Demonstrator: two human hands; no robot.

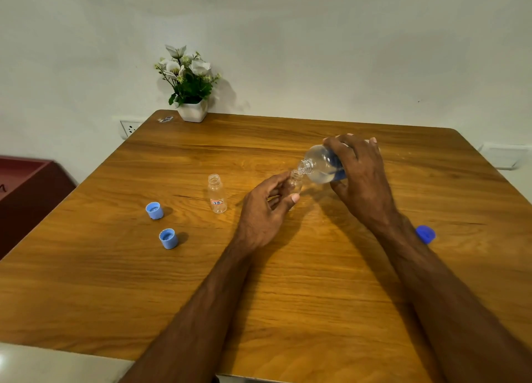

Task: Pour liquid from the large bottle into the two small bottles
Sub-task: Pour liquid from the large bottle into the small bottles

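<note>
The right hand [359, 175] grips the tilted large bottle [322, 165], its mouth touching the small bottle [295, 182] that the left hand's [264, 210] fingers curl around (upright on the bench [288, 296]); the second small bottle [217, 194] stands just left.

A wooden worktop [201, 282] with rounded corners stands against a plain white wall [316, 51]. A white pot of white flowers [188, 84] sits at its far left corner. A wall socket [129, 128] shows just left of that corner, and dark red furniture [26, 187] stands at the far left.
</note>
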